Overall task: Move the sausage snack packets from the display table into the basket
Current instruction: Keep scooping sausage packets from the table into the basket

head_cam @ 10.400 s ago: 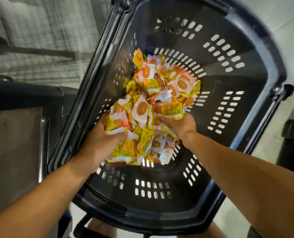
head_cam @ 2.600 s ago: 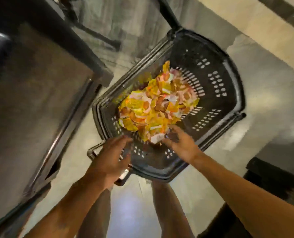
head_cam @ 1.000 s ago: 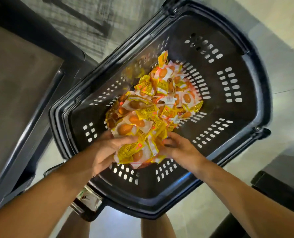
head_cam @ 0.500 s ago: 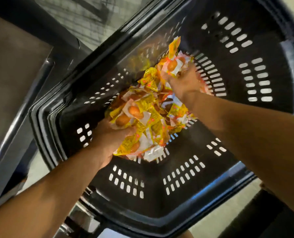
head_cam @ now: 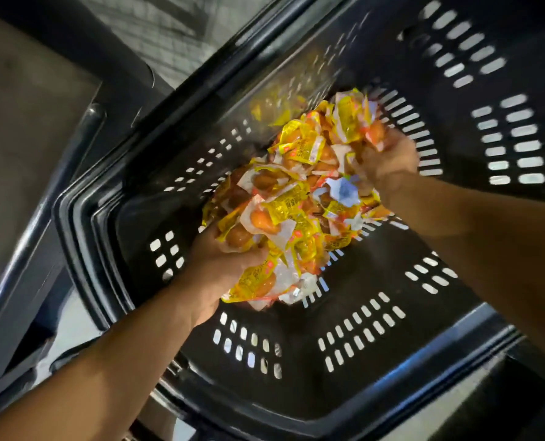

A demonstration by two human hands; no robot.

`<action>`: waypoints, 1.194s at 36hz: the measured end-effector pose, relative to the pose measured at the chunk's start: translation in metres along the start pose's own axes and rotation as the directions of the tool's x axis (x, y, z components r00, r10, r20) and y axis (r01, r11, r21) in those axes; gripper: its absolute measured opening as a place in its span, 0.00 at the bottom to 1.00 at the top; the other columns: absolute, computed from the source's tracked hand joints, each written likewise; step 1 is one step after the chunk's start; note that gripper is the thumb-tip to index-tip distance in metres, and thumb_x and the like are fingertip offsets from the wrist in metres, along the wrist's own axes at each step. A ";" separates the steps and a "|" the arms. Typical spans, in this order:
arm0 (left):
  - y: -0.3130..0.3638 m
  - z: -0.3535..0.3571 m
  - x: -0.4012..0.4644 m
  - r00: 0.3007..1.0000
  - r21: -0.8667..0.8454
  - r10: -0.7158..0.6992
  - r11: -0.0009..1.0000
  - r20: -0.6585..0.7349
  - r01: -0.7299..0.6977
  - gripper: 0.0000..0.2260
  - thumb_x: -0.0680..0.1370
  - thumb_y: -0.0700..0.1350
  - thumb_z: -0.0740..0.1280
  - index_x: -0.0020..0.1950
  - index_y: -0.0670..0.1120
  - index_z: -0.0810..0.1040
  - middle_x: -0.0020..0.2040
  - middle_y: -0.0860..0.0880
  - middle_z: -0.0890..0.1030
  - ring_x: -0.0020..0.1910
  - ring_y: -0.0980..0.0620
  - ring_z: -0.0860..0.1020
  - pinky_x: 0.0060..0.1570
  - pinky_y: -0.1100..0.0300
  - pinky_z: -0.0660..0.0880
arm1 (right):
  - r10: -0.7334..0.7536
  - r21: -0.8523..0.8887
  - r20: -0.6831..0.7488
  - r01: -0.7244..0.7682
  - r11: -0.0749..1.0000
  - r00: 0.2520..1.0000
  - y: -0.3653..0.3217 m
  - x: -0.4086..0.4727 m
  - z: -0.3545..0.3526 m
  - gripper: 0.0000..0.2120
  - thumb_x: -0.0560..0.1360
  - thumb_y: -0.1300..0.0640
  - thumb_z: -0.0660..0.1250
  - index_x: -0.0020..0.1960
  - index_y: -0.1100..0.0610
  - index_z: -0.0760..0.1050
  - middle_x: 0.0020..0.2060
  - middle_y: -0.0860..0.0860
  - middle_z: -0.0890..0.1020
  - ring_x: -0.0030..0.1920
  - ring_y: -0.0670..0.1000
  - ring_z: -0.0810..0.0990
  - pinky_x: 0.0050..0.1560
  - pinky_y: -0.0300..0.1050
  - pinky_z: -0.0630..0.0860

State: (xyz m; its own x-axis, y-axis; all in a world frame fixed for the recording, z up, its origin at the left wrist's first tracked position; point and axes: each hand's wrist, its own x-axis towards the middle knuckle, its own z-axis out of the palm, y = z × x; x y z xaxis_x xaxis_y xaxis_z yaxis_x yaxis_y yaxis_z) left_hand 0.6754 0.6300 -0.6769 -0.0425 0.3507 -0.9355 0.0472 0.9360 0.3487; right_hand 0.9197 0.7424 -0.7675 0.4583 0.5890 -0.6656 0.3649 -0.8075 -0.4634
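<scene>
The black slotted basket (head_cam: 392, 361) fills nearly all of your view, its rim running along the lower right and up the left side, with the grey display table (head_cam: 20, 128) beside it at the upper left. The heap of yellow-and-white sausage snack packets (head_cam: 299, 198) lies on the basket floor, near the middle and leaning toward the left wall. Your arms reach into the basket from below, one at each end of the heap. Your left hand (head_cam: 223, 268) is at the near end, fingers curled up under and into the packets there, clasping a bunch that spills out below your palm. Your right hand (head_cam: 388, 163) is at the far end, closed over a clump of packets that sticks up above your knuckles; that hand is blurred, so the exact finger hold is unclear. The rest of the heap lies between your two hands, touching both
</scene>
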 end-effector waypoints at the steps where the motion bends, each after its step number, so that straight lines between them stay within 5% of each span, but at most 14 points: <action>1: 0.003 0.000 -0.003 1.000 -0.001 -0.012 1.000 0.007 0.012 0.22 0.72 0.33 0.76 0.63 0.48 0.80 0.54 0.48 0.86 0.55 0.47 0.85 0.61 0.41 0.78 | 0.010 0.006 0.039 -0.010 1.000 0.999 0.003 -0.005 -0.009 0.17 0.75 0.61 0.71 0.64 0.56 0.79 0.58 0.58 0.83 0.55 0.55 0.82 0.63 0.58 0.78; 5: 0.017 0.000 -0.021 0.997 -0.036 -0.063 0.997 0.038 0.065 0.21 0.73 0.31 0.74 0.64 0.44 0.79 0.56 0.42 0.85 0.56 0.41 0.84 0.60 0.39 0.78 | 0.116 0.127 0.045 -0.121 0.984 0.992 0.005 -0.036 -0.045 0.18 0.77 0.66 0.69 0.66 0.58 0.78 0.57 0.57 0.83 0.57 0.59 0.82 0.63 0.60 0.78; 8: 0.029 0.000 -0.041 0.993 -0.087 -0.111 0.990 0.035 0.114 0.22 0.73 0.30 0.73 0.65 0.44 0.79 0.56 0.40 0.85 0.54 0.40 0.84 0.55 0.42 0.80 | 0.226 0.293 0.179 -0.271 0.917 0.958 0.002 -0.071 -0.071 0.16 0.77 0.67 0.70 0.64 0.60 0.78 0.54 0.58 0.85 0.45 0.58 0.85 0.44 0.59 0.85; 10: 0.038 -0.001 -0.058 0.991 -0.102 -0.126 0.986 0.035 0.129 0.22 0.74 0.30 0.73 0.65 0.44 0.79 0.57 0.40 0.84 0.55 0.39 0.84 0.56 0.41 0.80 | 0.286 0.380 0.261 -0.370 0.848 0.922 -0.002 -0.097 -0.088 0.12 0.78 0.66 0.69 0.59 0.57 0.79 0.44 0.54 0.86 0.34 0.52 0.84 0.31 0.51 0.84; 12: 0.047 -0.004 -0.076 0.992 -0.110 -0.121 0.986 0.029 0.123 0.21 0.74 0.31 0.73 0.64 0.45 0.80 0.56 0.41 0.85 0.53 0.41 0.84 0.50 0.44 0.83 | 0.293 0.436 0.355 -0.435 0.788 0.888 -0.004 -0.123 -0.104 0.10 0.78 0.66 0.67 0.57 0.57 0.79 0.37 0.54 0.86 0.29 0.49 0.83 0.28 0.47 0.83; 16: 0.066 -0.011 -0.123 0.995 -0.146 -0.096 0.984 0.033 0.100 0.20 0.75 0.32 0.72 0.66 0.44 0.79 0.57 0.39 0.84 0.55 0.40 0.84 0.53 0.43 0.81 | 0.231 0.522 0.521 -0.521 0.675 0.822 -0.010 -0.182 -0.136 0.13 0.77 0.65 0.68 0.61 0.60 0.79 0.46 0.57 0.87 0.40 0.54 0.86 0.39 0.48 0.85; 20: 0.089 -0.020 -0.187 0.997 -0.198 -0.052 0.978 0.058 0.062 0.21 0.75 0.33 0.72 0.67 0.44 0.78 0.57 0.40 0.85 0.56 0.40 0.83 0.58 0.42 0.79 | 0.112 0.611 0.574 -0.515 0.601 0.811 -0.023 -0.245 -0.168 0.19 0.80 0.64 0.65 0.71 0.60 0.74 0.64 0.61 0.81 0.67 0.64 0.78 0.70 0.63 0.72; 24: 0.110 -0.030 -0.265 0.999 -0.263 0.026 0.965 0.038 -0.015 0.21 0.74 0.34 0.72 0.66 0.43 0.79 0.59 0.39 0.84 0.57 0.39 0.83 0.58 0.40 0.79 | -0.023 0.645 0.583 -0.446 0.620 0.812 -0.048 -0.311 -0.207 0.21 0.81 0.64 0.64 0.74 0.55 0.72 0.67 0.60 0.79 0.68 0.64 0.77 0.70 0.64 0.71; 33: 0.129 -0.053 -0.453 0.986 -0.439 0.153 0.883 -0.059 -0.163 0.27 0.65 0.41 0.78 0.63 0.43 0.81 0.59 0.42 0.85 0.57 0.41 0.84 0.58 0.41 0.80 | -0.110 0.607 0.558 -0.314 0.730 0.823 -0.124 -0.459 -0.308 0.21 0.76 0.63 0.72 0.68 0.51 0.77 0.61 0.56 0.84 0.59 0.58 0.84 0.47 0.48 0.84; 37: 0.119 -0.063 -0.521 0.972 -0.543 0.203 0.807 -0.116 -0.233 0.27 0.67 0.39 0.76 0.66 0.43 0.79 0.61 0.42 0.83 0.58 0.40 0.83 0.58 0.40 0.79 | -0.150 0.543 0.581 -0.243 0.804 0.800 -0.151 -0.508 -0.337 0.27 0.75 0.63 0.73 0.73 0.53 0.73 0.62 0.55 0.83 0.60 0.58 0.84 0.48 0.48 0.83; 40: 0.106 -0.072 -0.561 0.948 -0.622 0.282 0.719 -0.147 -0.311 0.24 0.69 0.38 0.75 0.65 0.44 0.80 0.63 0.40 0.82 0.58 0.40 0.83 0.54 0.44 0.81 | -0.184 0.484 0.618 -0.185 0.855 0.765 -0.166 -0.535 -0.350 0.22 0.74 0.61 0.75 0.66 0.51 0.79 0.62 0.57 0.83 0.60 0.58 0.84 0.48 0.47 0.83; 43: 0.085 -0.083 -0.591 0.911 -0.643 0.364 0.654 -0.195 -0.399 0.26 0.69 0.42 0.79 0.67 0.44 0.79 0.65 0.38 0.80 0.63 0.36 0.79 0.63 0.36 0.74 | -0.238 0.426 0.646 -0.084 0.901 0.725 -0.181 -0.558 -0.355 0.23 0.71 0.58 0.78 0.64 0.49 0.80 0.61 0.57 0.84 0.60 0.58 0.84 0.51 0.49 0.83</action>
State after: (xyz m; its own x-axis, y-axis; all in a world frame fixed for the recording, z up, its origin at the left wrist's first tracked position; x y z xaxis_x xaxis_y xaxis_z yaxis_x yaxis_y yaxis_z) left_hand 0.6218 0.5051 -0.0897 -0.2156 0.6661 -0.7140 -0.5939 0.4910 0.6374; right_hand 0.8854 0.5707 -0.1047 -0.2780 0.6001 -0.7501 -0.0552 -0.7895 -0.6112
